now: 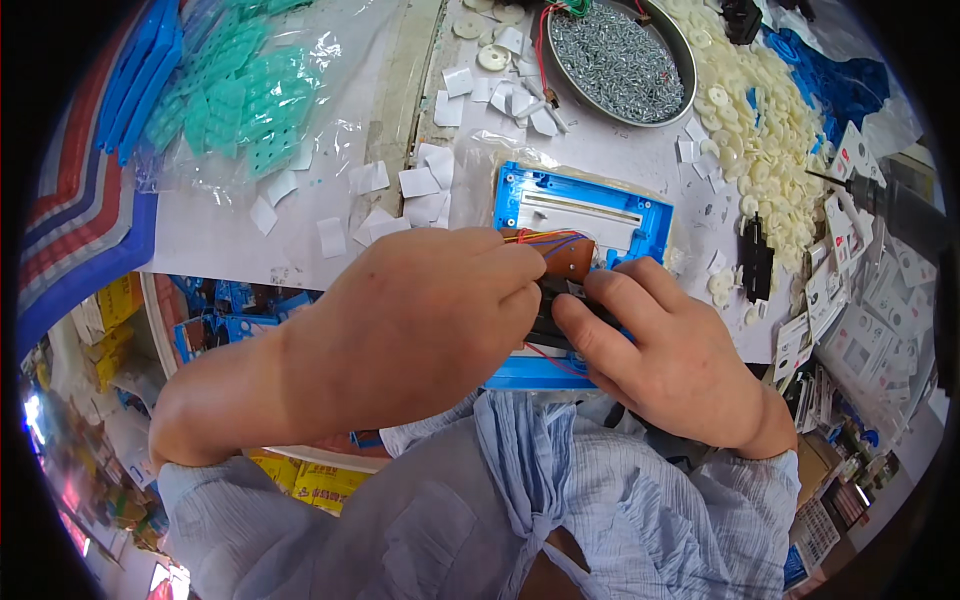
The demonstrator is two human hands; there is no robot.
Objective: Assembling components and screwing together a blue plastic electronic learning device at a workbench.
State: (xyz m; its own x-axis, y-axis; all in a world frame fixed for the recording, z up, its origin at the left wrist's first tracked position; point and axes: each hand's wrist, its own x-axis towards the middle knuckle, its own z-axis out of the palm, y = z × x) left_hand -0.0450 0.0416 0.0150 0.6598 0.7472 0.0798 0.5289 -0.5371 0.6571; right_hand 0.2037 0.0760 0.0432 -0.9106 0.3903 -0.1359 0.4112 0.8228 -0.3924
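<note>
One blue case (655,228), lots of bits

One clear bag (345,70) of green pieces (245,105) lies by the left edge of the white surface (220,240), printed cards (866,330) by its right. One round pan (690,75), full of screws (615,65), sits beyond the case, which lies at the near edge. Right fingers (625,300) touch one black part (546,328) over it; left fingers (515,270) bend together by one brown board (572,262). I cannot tell what either grips.

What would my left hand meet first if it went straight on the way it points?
Your left hand, pointing rightward, would probably meet the flat brown board with small holes, and beyond it perhaps your right hand; depth is unclear in this single view.
</note>
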